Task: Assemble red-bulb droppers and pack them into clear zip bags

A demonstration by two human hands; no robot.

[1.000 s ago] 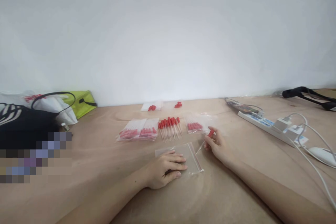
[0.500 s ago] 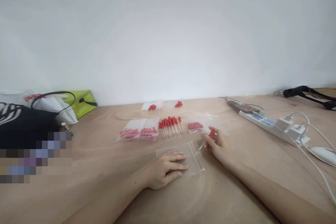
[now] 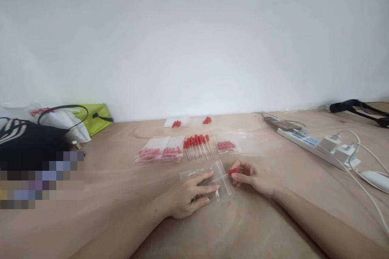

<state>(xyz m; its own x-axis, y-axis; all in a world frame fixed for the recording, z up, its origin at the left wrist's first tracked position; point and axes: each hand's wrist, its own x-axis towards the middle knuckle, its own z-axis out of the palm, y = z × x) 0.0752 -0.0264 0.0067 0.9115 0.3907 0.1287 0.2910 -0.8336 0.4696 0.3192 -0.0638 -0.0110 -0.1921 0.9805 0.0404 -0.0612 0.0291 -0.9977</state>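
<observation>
My left hand (image 3: 194, 195) lies with fingers spread on a clear zip bag (image 3: 224, 182), pressing it against the table. My right hand (image 3: 247, 176) pinches the red end of a red-tipped stick (image 3: 233, 172), whose thin shaft points left into the bag's mouth. Beyond the bag, several loose red-tipped sticks (image 3: 197, 147) lie fanned side by side. Filled zip bags (image 3: 159, 149) are left of them, and another bag with red tips (image 3: 226, 145) is to their right, beside a flat clear bag (image 3: 251, 145).
Two small groups of red pieces (image 3: 176, 124) (image 3: 207, 120) are near the wall. A power strip (image 3: 310, 145) with chargers and white cables runs along the right. Black glasses (image 3: 352, 109) sit at the far right. At left are a green bag (image 3: 97, 119) and dark cloth (image 3: 30, 141).
My right hand has moved left and nearer, bringing the stick from a tilt to nearly level, with its shaft now in the bag's mouth. My left hand stays on the bag.
</observation>
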